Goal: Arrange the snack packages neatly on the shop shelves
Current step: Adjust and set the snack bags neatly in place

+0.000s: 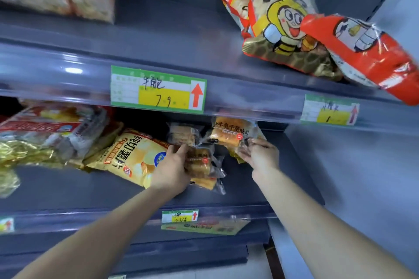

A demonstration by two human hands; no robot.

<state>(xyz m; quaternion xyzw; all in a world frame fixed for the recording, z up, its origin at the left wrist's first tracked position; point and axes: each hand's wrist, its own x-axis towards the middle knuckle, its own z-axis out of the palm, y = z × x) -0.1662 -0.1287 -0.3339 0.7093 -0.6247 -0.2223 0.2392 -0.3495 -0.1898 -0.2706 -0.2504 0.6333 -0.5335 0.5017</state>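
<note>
On the middle shelf (68, 190) stands a small stack of clear-wrapped toast bread packs (201, 163). My left hand (174, 170) grips the stack's left side, fingers curled around the packs. A tilted bread pack (229, 135) with printed characters leans at the back right. My right hand (260, 154) pinches the clear wrapper edge of that pack. A yellow chip bag (133, 156) lies slanted just left of my left hand.
Red and gold bee-print snack bags (278, 22) lie tumbled on the upper shelf, one red bag (371, 54) hanging over its front edge. Gold and red packs (45, 136) crowd the middle shelf's left. Price tags (158, 89) line the shelf rails. A grey side panel (340, 176) stands right.
</note>
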